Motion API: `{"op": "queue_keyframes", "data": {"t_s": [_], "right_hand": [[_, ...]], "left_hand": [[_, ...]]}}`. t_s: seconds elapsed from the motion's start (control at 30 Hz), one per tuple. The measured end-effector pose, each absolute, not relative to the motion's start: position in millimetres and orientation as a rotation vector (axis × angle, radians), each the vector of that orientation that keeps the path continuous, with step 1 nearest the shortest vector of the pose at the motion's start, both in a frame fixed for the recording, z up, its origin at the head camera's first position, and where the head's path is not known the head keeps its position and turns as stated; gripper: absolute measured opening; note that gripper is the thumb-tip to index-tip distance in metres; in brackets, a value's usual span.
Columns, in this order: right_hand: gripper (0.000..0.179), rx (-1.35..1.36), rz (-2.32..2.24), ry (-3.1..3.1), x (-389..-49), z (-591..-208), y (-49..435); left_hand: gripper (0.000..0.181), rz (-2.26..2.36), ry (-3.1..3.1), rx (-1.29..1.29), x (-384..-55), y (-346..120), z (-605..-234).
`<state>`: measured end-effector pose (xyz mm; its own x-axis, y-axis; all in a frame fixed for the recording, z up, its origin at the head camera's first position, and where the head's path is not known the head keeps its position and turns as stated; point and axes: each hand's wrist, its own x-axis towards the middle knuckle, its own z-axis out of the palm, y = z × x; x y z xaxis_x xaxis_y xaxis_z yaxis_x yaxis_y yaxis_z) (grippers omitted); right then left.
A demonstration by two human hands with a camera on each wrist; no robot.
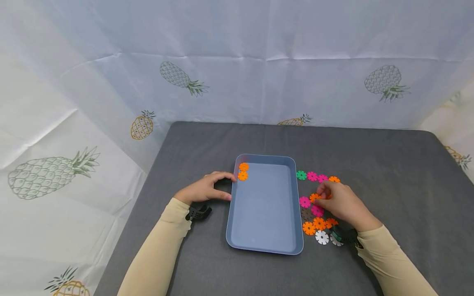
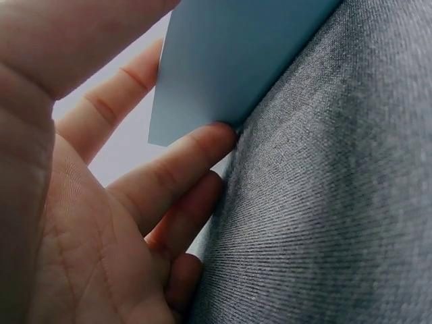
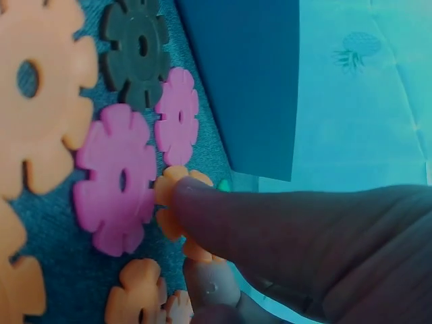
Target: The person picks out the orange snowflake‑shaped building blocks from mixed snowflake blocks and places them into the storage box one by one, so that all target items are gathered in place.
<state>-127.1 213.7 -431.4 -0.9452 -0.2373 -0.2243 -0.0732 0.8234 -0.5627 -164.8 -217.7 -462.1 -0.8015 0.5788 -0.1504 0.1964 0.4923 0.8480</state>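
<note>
My left hand [image 1: 205, 188] rests against the left wall of a blue-grey rectangular tray [image 1: 264, 213], its thumb and fingers spread apart. In the left wrist view, fingertips touch the tray's side [image 2: 216, 67] near the cloth. Two orange notched plastic discs [image 1: 242, 171] lie in the tray's far left corner. Right of the tray, my right hand [image 1: 342, 201] pinches an orange notched disc [image 3: 169, 223] between thumb and finger, partly covering it. Close by in the right wrist view lie a pink disc [image 3: 116, 181] and a dark disc [image 3: 137, 50].
More notched discs lie in rough rows beside the tray: green [image 1: 301, 175], pink [image 1: 312, 176], orange [image 1: 309, 228] and white [image 1: 321, 237]. Grey cloth [image 1: 400, 172] covers the table. A pineapple-print curtain [image 1: 237, 90] hangs behind it.
</note>
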Motion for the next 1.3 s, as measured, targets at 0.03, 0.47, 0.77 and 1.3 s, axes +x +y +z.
{"op": "queue_keyframes", "data": {"t_s": [0.03, 0.47, 0.77, 1.3], "right_hand": [[0.025, -0.236, -0.826, 2.721, -127, -431, 213], [0.020, -0.292, -0.882, 2.717, -131, -414, 212], [0.023, -0.354, -0.916, 2.733, -135, -409, 202], [0.019, -0.406, -0.940, 2.738, -155, -400, 182]], "left_hand": [[0.051, 1.241, 2.322, 0.642, -165, -218, -462], [0.051, 1.230, 2.327, 0.633, -164, -219, -461], [0.051, 1.233, 2.321, 0.618, -163, -219, -462], [0.051, 1.220, 2.337, 0.605, -169, -218, -464]]}}
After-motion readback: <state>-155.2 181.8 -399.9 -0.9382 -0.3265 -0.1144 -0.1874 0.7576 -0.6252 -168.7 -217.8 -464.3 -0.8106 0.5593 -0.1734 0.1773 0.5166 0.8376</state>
